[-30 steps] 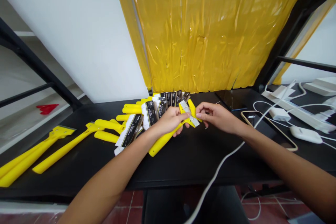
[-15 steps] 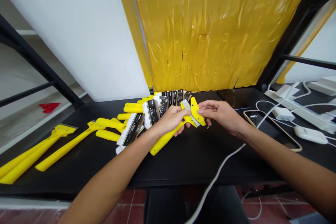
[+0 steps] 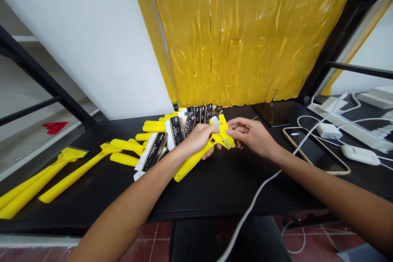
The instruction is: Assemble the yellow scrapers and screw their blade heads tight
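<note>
Yellow scraper [image 3: 190, 165] is gripped near one end by left hand [image 3: 198, 137], probably for steadiness. Yellow plate [image 3: 224, 126] is pinched edgewise by right hand [image 3: 250, 136], probably for control.

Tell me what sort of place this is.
Probably a small workshop corner: several yellow scrapers lie on a black table, and yellow plastic sheeting hangs behind it.

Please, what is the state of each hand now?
Left hand: closed, holding the yellow scraper.
Right hand: closed, pinching the yellow plate at the scraper's head.
</note>
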Action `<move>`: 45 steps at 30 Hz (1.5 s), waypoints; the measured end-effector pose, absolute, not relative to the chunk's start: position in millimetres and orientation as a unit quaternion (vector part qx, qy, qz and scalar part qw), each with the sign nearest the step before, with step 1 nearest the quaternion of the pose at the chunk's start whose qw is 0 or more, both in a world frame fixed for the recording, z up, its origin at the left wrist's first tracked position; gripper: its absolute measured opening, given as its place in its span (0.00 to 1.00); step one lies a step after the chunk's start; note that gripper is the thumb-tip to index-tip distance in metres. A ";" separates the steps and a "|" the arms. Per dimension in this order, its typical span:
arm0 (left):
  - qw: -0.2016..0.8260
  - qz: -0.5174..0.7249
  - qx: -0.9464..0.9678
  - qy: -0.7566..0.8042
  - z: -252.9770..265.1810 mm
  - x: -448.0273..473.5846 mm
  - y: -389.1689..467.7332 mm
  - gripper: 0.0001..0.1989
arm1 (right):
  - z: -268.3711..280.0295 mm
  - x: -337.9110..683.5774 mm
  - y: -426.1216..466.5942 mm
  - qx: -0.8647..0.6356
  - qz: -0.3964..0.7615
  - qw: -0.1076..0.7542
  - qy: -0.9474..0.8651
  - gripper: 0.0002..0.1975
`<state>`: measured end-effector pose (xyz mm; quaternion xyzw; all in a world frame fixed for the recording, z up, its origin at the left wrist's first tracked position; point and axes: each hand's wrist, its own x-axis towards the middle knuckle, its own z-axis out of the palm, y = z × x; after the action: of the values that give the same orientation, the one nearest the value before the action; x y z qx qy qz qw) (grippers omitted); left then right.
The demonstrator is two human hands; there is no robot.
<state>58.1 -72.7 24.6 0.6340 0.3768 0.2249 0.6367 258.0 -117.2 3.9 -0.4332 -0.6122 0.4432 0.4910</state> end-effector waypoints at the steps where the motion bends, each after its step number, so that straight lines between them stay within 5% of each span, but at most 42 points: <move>1: 0.641 0.226 0.635 0.368 23.3 57.3 -71.8 0.12 | 3.5 257.7 -117.5 -0.436 0.439 0.487 -0.616 0.21; 8: 0.688 0.207 0.644 0.263 22.3 51.9 -68.6 0.11 | 0.2 255.0 -117.9 -0.457 0.398 0.484 -0.631 0.20; 18: 0.600 0.169 0.735 0.267 27.9 54.3 -76.0 0.21 | -1.8 257.2 -113.5 -0.437 0.468 0.466 -0.611 0.20; 38: 0.586 0.153 0.714 0.351 33.8 56.2 -77.2 0.11 | -0.1 259.8 -113.8 -0.444 0.481 0.482 -0.583 0.21; 42: 0.581 0.172 0.695 0.386 32.8 55.9 -77.0 0.10 | -2.7 277.0 -102.9 -0.499 0.385 0.470 -0.618 0.19; 45: 0.572 0.170 0.693 0.404 30.7 55.6 -75.9 0.11 | -9.8 292.7 -92.5 -0.559 0.206 0.371 -0.713 0.11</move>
<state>55.6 -75.9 30.7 0.6932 0.4041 0.1695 0.5722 292.7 -92.5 -9.8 -0.5589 -0.7127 0.2057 0.3707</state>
